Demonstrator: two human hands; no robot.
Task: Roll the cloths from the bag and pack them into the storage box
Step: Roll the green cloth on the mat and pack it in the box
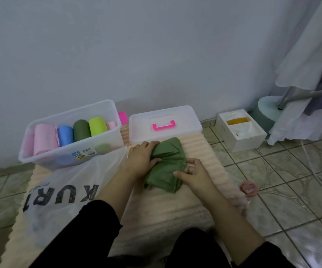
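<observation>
A crumpled olive green cloth (168, 161) lies on the peach ribbed mat (204, 151) in front of me. My left hand (140, 156) grips its left side, fingers and thumb curled into the fabric. My right hand (192, 172) holds its lower right edge with curled fingers. The clear storage box (40, 153) stands at the left and holds several rolled cloths: pink, blue, dark green, lime. The white plastic bag (65, 190) with dark lettering lies flat under my left forearm.
The box's clear lid (164, 122) with a pink handle lies just beyond the cloth. A white cardboard box (241, 130) sits on the tiled floor at the right, near a stand base and hanging white fabric. The wall is close behind.
</observation>
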